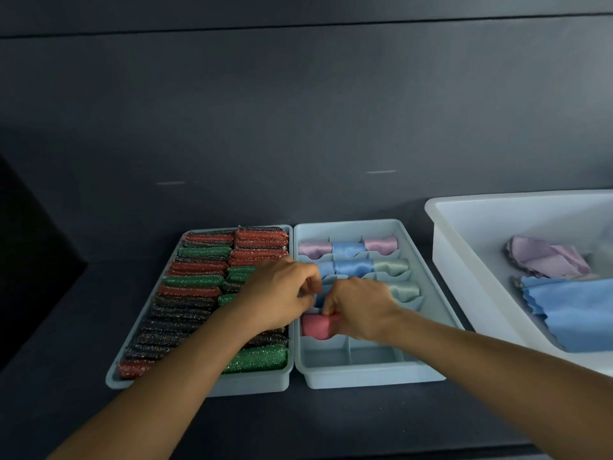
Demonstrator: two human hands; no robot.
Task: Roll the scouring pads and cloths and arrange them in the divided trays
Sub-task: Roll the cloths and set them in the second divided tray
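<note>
A pale blue tray [199, 383] on the left is packed with rolled red, green and black scouring pads [195, 280]. Beside it, a divided tray [371, 376] holds rolled pink, blue and pale green cloths [353, 267] in its far compartments. My right hand [361, 310] grips a rolled pink cloth [315, 327] in the left compartment of a nearer row. Just above it, my left hand [282, 293] has its fingers curled at the tray's left wall, over a blue roll; what they pinch is hidden.
A large white bin [464, 260] at the right holds loose flat cloths, lilac [547, 257] and blue [577, 310]. The divided tray's nearest row shows bare compartments. Everything sits on a dark tabletop against a dark wall.
</note>
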